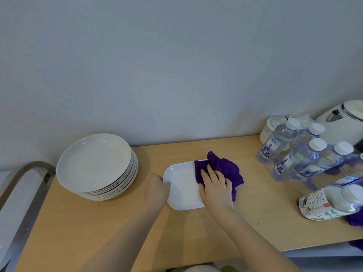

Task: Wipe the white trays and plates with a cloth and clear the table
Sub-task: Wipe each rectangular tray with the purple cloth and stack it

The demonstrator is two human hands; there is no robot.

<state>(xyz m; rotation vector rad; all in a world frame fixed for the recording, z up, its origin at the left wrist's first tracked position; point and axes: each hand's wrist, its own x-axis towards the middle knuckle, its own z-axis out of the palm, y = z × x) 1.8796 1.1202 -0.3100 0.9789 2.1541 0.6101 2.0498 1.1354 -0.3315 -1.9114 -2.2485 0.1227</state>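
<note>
A white rounded rectangular tray lies on the wooden table near its middle. My left hand grips the tray's left edge. A purple cloth covers the tray's right part and spills onto the table. My right hand lies flat on the cloth with its fingers spread and presses it down on the tray. A stack of several white round plates stands at the back left of the table, against the wall.
Several clear water bottles with white caps crowd the right side, one labelled bottle lying down. A white kettle and a white jar stand behind them. A chair frame is at the left edge.
</note>
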